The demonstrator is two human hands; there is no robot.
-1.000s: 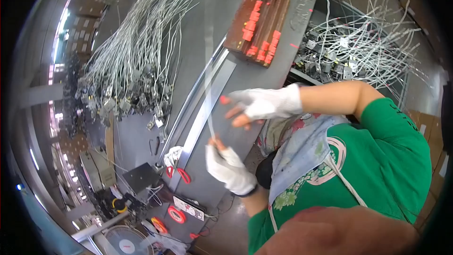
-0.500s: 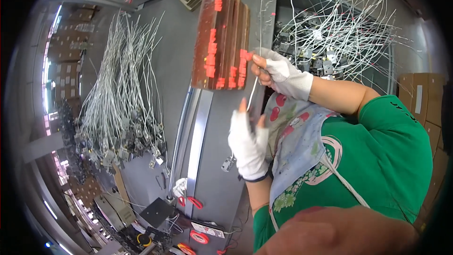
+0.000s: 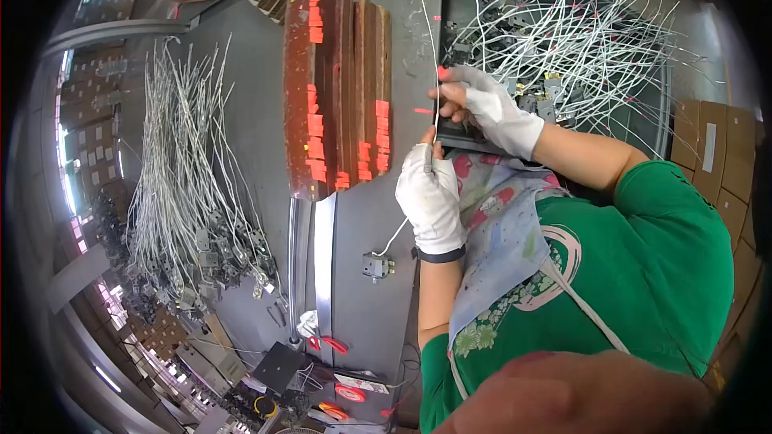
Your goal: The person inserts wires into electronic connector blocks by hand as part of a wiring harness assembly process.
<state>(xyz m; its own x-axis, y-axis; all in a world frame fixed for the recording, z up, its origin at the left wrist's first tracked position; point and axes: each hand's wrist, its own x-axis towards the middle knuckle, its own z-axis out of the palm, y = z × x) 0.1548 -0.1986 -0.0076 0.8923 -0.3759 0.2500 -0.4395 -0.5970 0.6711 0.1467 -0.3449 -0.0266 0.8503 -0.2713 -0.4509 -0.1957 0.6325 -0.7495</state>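
Note:
My left hand [image 3: 432, 197], in a white fingerless glove, is closed on a thin white wire [image 3: 428, 20], pinching it between thumb and finger. The wire stretches past my right hand to the top of the table. Below the left hand it runs to a small dark box-shaped electrical part [image 3: 375, 266] lying on the table. My right hand [image 3: 490, 108], gloved the same way, is closed beside the wire, with a small piece of red tape [image 3: 443, 72] at its fingertips. Whether the tape sticks to the wire, I cannot tell.
Left of my hands stands a stack of brown blocks [image 3: 334, 88] with red tape pieces along its edges. A bin [image 3: 663, 116] of wired parts stands at the right. More wired parts [image 3: 189, 193] lie at far left. Red-handled scissors [image 3: 331, 345] and tape rolls [image 3: 350, 393] lie below.
My right hand has come away from the brown blocks with the red tape and is now at the wire. My left hand has moved up and closed its fingers on the wire.

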